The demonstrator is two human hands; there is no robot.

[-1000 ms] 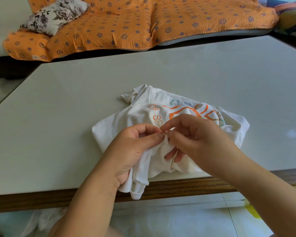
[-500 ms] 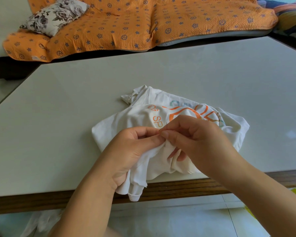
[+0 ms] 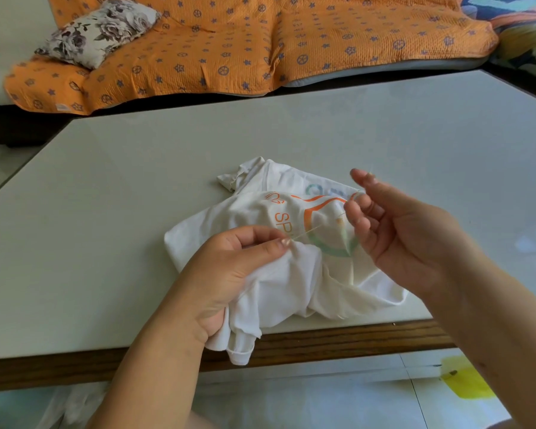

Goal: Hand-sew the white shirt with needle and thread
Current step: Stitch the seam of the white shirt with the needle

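Shirt (image 3: 291, 283) lies bunched on the table (image 3: 136, 196) near its front edge, one bit hanging over the edge. L hand (image 3: 229, 274) is clamped on a fold of it, thumb & forefinger pinching the cloth right where the thread (image 3: 317, 226) comes out. R hand (image 3: 409, 239) is lifted up & to the right, above the printed part, fingertips nipped on the thread's far end w/ forefinger sticking up. Needle is too thin to make out; prob. in that same pinch, can't say for sure. Thread runs taut-ish btwn the two hands, so I judge this is the pull-through of a stitch. To do it well: draw in a straight line away from the fold, steady not jerky, & stop once the slack is gone so the cloth doesn't pucker. L pinch should sit tight beside the exit point to take the strain off the weave. Watch for a loop snagging or knotting on the way; if one forms, ease it out rather than yanking. Next stitch wants the needle back close beside this one, same fold. Containers: none I can see, so no box or tin for pins etc. to report on.
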